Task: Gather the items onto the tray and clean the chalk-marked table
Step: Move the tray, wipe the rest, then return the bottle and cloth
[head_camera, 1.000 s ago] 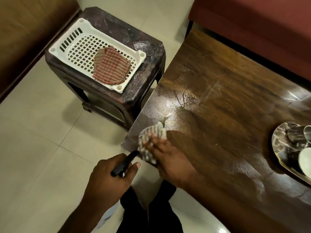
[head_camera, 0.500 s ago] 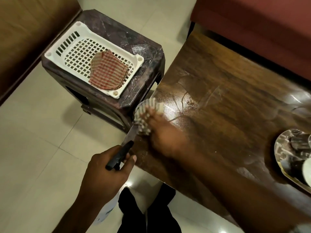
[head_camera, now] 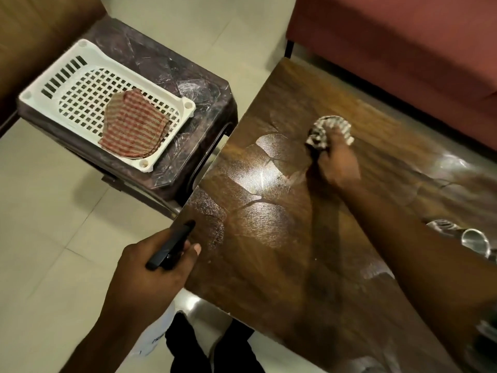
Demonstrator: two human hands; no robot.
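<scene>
- Gripping a spray bottle (head_camera: 170, 247) by its black trigger head, the left hand (head_camera: 150, 278) sits at 7 o'clock in our view. Its fingers are curled tight round the neck, and the white body hangs below, just off the table's near corner.
- We see the dark wooden table (head_camera: 269, 265) run from 6 toward 2 o'clock. Its top is glossy, with wet streaks and pale curved marks (head_camera: 262, 180) near the middle of the view.
- At 3 o'clock, past the right forearm, 1 steel cup (head_camera: 474, 239) sits on a steel tray (head_camera: 433, 223), mostly cut off by the frame edge.
- At 1 o'clock the right hand (head_camera: 337, 164), blurred, has its fingers bunched round a black-and-white checked cloth (head_camera: 326, 129) and presses it onto the tabletop.
- At 10 o'clock a dark stool (head_camera: 161, 57) carries 1 white slotted basket (head_camera: 78, 76), with 1 folded red checked cloth (head_camera: 134, 130) lying in its right half.
- At 1 o'clock, beyond the table, we see a red sofa (head_camera: 403, 49).
</scene>
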